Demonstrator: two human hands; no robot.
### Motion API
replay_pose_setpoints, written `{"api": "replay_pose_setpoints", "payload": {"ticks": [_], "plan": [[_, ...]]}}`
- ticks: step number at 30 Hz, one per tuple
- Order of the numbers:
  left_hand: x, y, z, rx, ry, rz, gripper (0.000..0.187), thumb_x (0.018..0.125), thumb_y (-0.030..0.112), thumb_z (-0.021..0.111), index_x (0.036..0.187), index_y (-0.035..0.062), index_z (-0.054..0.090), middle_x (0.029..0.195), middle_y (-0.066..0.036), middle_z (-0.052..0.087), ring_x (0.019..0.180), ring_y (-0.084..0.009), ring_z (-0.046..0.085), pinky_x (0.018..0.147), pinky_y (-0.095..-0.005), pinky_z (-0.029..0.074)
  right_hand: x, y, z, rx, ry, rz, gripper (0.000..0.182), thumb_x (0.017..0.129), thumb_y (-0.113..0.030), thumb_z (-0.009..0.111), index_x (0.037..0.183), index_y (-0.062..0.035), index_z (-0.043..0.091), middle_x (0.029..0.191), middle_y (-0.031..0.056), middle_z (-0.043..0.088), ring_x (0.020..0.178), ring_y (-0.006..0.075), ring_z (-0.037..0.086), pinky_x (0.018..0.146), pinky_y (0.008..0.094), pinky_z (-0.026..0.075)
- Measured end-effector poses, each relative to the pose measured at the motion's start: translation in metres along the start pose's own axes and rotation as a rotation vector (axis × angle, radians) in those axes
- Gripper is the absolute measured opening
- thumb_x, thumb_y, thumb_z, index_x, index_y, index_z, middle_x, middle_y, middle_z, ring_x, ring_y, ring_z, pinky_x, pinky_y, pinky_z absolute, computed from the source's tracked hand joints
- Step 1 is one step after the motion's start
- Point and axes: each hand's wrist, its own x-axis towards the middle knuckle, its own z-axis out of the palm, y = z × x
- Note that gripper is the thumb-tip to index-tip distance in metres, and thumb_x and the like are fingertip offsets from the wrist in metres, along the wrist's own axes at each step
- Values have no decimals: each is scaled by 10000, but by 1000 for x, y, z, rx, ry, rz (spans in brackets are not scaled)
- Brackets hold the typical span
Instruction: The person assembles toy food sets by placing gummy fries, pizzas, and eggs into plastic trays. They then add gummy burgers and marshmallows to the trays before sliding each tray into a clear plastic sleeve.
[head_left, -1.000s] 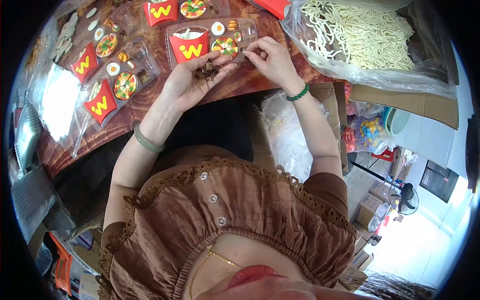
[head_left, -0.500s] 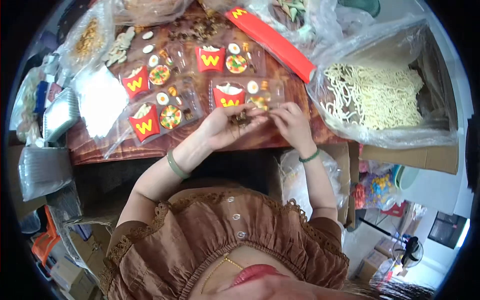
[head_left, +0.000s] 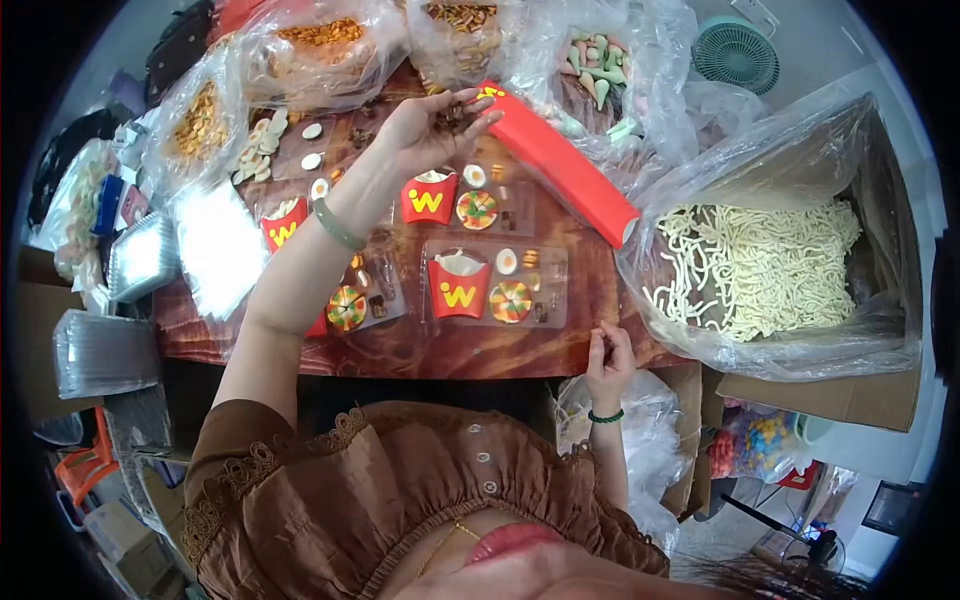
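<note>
My left hand (head_left: pixel 430 132) is stretched over the back of the table, curled around small brown pieces (head_left: pixel 455 118) in its palm. Near the table's front edge, my right hand (head_left: pixel 608 360) has its fingertips pressed together; anything between them is too small to make out. Just left of it lies a clear plastic tray (head_left: pixel 555 310) with a red fries box (head_left: pixel 459 284), a toy pizza (head_left: pixel 510 302), an egg half (head_left: pixel 507 261) and small brown bits. Behind it is another filled tray with a fries box (head_left: pixel 428 198). My left forearm partly covers further trays on the left.
A long red strip (head_left: pixel 565 165) lies diagonally near a carton of cream noodle-like strands (head_left: pixel 790 270). Bags of orange pieces (head_left: pixel 320 35) and pastel cone shapes (head_left: pixel 600 65) stand at the back. Stacked clear trays (head_left: pixel 145 255) and white egg pieces (head_left: pixel 312 131) are on the left.
My left hand has moved from the front right tray to the back of the table. My right hand has drawn away from that tray toward the front edge. The camera view has shifted.
</note>
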Motion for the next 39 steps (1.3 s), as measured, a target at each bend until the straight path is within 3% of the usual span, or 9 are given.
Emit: {"api": "replay_pose_setpoints", "payload": {"ticks": [6, 8, 10, 13, 24, 30, 34, 36, 39], "plan": [[36, 31, -63, 1230, 265, 514, 221, 959, 114, 514, 1118, -6, 612, 983, -72, 665, 840, -111, 601, 734, -243, 497, 6, -3, 3, -195, -49, -93, 184, 817, 8, 623, 999, 4, 640, 808, 87, 611, 689, 177, 583, 637, 275, 472], [40, 41, -76, 1806, 215, 869, 183, 903, 119, 584, 1038, 15, 650, 958, -81, 689, 791, -137, 627, 690, -265, 499, 17, -13, 8, -172, -8, -111, 182, 811, -1, 632, 993, 0, 641, 797, 95, 621, 687, 199, 592, 632, 291, 478], [42, 44, -82, 1817, 198, 667, 173, 855, 118, 633, 997, 24, 666, 987, -123, 679, 874, -192, 646, 775, -314, 502, 15, -16, 1, -225, -17, -134, 185, 790, -23, 655, 975, -19, 649, 780, 108, 644, 700, 254, 618, 631, 329, 491], [28, 42, -62, 2144, 62, 860, 189, 838, 120, 642, 999, 21, 661, 1026, -149, 668, 959, -291, 629, 852, -367, 483, 15, -10, 1, -224, -26, -143, 187, 779, -25, 662, 966, -31, 654, 774, 100, 642, 707, 253, 625, 634, 333, 494], [31, 40, -41, 2147, 134, 715, 217, 863, 133, 623, 1058, 47, 664, 1021, -126, 680, 971, -293, 643, 770, -366, 525, 4, 2, -4, 46, 19, 145, 183, 805, 14, 658, 985, -21, 660, 815, 50, 637, 650, 100, 545, 555, 215, 419], [29, 39, -77, 2162, -182, 932, 304, 907, 53, 544, 1207, 57, 592, 1149, -114, 643, 961, -233, 661, 813, -341, 514, 8, 7, -9, 137, -38, 168, 204, 820, 7, 652, 1022, -23, 662, 849, 33, 647, 679, 76, 540, 581, 207, 420], [34, 46, -33, 2358, -293, 1313, 413, 890, -20, 485, 1288, 81, 533, 1257, -110, 592, 1075, -241, 623, 903, -335, 472, 73, -16, -11, 228, -192, 217, 307, 858, 11, 628, 1162, -4, 592, 927, 35, 645, 836, 84, 597, 739, 218, 481], [39, 27, 0, 2132, -318, 1052, 431, 867, -41, 493, 1280, 76, 537, 1310, -122, 553, 1166, -263, 567, 967, -358, 438, 125, -38, -3, 232, -223, 207, 355, 870, -38, 640, 1211, 8, 556, 989, 60, 647, 875, 113, 615, 784, 246, 495], [75, 1, 39, 2048, -536, 1238, 427, 846, -6, 512, 1261, 89, 541, 1211, -168, 587, 916, -335, 627, 794, -427, 505, 217, -32, 32, 248, -303, 74, 340, 892, -30, 607, 1223, 10, 538, 1068, 79, 636, 926, 138, 620, 807, 262, 513]]}}
